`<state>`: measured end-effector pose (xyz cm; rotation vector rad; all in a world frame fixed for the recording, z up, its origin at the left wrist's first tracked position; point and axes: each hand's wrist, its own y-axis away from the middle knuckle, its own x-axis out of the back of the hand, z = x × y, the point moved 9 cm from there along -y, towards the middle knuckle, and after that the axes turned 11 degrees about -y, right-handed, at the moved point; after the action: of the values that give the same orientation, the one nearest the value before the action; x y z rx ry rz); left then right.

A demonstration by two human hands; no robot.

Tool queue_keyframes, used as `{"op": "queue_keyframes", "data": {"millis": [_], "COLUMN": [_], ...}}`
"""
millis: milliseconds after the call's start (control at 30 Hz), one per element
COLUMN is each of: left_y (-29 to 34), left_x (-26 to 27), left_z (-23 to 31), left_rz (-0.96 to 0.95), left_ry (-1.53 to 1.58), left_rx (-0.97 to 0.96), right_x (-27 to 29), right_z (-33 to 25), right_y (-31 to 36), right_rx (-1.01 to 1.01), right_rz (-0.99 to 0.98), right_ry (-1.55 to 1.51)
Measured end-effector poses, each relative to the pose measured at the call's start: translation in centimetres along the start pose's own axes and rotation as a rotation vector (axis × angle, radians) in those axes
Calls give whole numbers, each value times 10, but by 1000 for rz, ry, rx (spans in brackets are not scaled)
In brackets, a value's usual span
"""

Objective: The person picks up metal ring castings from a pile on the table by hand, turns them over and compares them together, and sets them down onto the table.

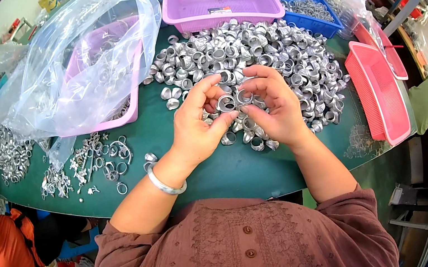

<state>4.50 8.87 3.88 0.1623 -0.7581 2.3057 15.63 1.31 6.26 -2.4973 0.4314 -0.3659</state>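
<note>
My left hand (198, 116), with a pale bangle (165, 182) on its wrist, pinches a silver metal ring (226, 103) between thumb and fingers. Beside it my right hand (272, 102) grips a second silver ring (244, 98). Both rings are held side by side, close together, above the near part of a large pile of similar silver rings (306, 75). Whether the two rings touch, I cannot tell. More loose rings lie below and around my fingers on the green tabletop (200, 184).
A purple basket (223, 19) stands behind the pile, next to a blue tray (323, 27) of thin metal pieces. Clear plastic (93, 52) drapes over another pink basket (133, 104) at left. Small metal parts (91, 159) lie nearby. At right sits a coral basket (375, 101). Other people are on both sides.
</note>
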Motion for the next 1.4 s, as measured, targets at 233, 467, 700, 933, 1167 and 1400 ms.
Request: {"op": "queue_keyframes", "data": {"millis": [233, 467, 700, 933, 1167, 1400], "left_y": [2, -2, 12, 18, 21, 22], "left_x": [3, 0, -27, -45, -52, -57], "left_z": [1, -3, -40, -40, -39, -38], "left_rz": [82, -24, -100, -216, -279, -285], "left_ry": [30, -14, 873, 1142, 1266, 1248], "left_rx": [-5, 5, 582, 696, 692, 710], "right_x": [-4, -7, -2, 2, 1, 2], "right_z": [11, 24, 8, 7, 11, 11], "right_y": [5, 7, 2, 2, 4, 7], "right_rx": [-134, -295, -81, -58, -133, -146], "right_rz": [-2, -2, -13, 29, 54, 82], "right_ry": [-227, -394, -78, -26, -8, -32]}}
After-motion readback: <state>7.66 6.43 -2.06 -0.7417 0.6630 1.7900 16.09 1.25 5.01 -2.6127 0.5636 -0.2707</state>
